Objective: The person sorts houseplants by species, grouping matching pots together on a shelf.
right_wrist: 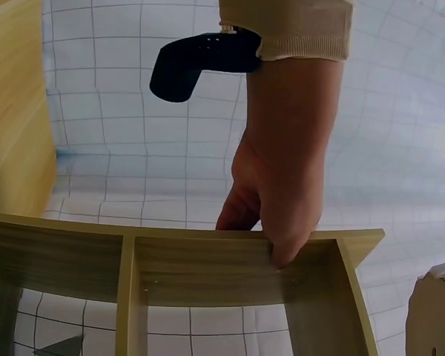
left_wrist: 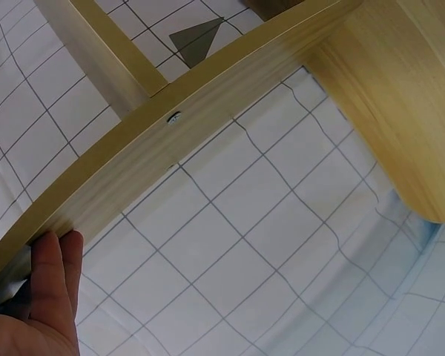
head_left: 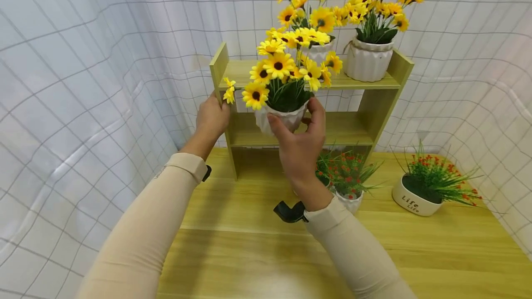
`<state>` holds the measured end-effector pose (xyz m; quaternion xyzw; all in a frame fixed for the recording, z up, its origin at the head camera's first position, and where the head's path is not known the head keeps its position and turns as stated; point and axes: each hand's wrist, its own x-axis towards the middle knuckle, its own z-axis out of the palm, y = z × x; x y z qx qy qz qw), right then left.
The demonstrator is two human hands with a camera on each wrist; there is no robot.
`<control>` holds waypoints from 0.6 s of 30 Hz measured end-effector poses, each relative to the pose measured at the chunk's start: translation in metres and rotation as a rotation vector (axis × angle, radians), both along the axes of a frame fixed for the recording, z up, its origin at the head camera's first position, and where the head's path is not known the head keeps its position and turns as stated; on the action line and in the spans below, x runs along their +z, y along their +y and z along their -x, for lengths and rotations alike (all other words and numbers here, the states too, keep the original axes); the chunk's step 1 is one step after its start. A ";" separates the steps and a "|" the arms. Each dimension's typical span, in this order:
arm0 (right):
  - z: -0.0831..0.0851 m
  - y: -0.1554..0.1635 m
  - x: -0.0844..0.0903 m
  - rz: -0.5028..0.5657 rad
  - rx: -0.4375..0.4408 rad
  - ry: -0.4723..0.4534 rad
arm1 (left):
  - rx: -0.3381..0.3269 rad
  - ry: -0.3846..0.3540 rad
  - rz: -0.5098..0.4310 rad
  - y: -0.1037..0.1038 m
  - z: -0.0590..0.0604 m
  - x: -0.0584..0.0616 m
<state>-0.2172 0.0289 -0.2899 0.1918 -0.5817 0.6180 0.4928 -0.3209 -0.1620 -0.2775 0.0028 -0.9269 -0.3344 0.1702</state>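
As my right hand (head_left: 300,144) curls thumb and fingers round the ribbed white pot of sunflowers (head_left: 281,118), the pot stands upright — its long axis vertical, yellow blooms pointing up — in front of the wooden shelf (head_left: 371,106), level with the gap between the top board and the middle board. I cannot tell whether its base rests on the middle board or hangs just before it. My left hand (head_left: 212,119) is on the shelf's left side panel; the left wrist view shows straight fingers (left_wrist: 50,276) lying flat against the panel's edge, pressing rather than gripping.

On the shelf's top board stand two more white ribbed pots of sunflowers — one (head_left: 319,51) partly hidden behind the held blooms, one (head_left: 368,60) at the right end. Below the shelf, on the wooden table (head_left: 249,248), a small pot of green grass with red buds (head_left: 348,183) sits just behind my right wrist. To the right of the shelf, well apart from it, is a round white bowl planter (head_left: 414,200) of the same grass; its wall reads "Life" twice in dark script. No other writing is legible.
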 end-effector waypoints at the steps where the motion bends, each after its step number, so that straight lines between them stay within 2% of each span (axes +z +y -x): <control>1: 0.003 -0.001 0.004 -0.001 -0.007 0.015 | 0.000 0.003 -0.001 0.000 0.000 0.000; 5: 0.013 -0.010 0.017 0.005 -0.002 0.018 | -0.009 0.011 0.003 -0.002 -0.001 0.000; 10: 0.024 -0.021 0.035 0.041 0.048 -0.130 | -0.006 0.040 0.004 -0.003 0.000 -0.001; 13: 0.022 -0.026 0.049 0.070 0.105 -0.205 | -0.008 0.051 0.008 -0.002 0.000 -0.002; 15: 0.027 -0.029 0.053 0.089 0.140 -0.228 | -0.008 0.051 0.010 -0.001 -0.001 -0.001; 18: 0.039 -0.033 0.053 0.087 0.137 -0.248 | -0.009 0.051 0.016 0.000 -0.002 -0.001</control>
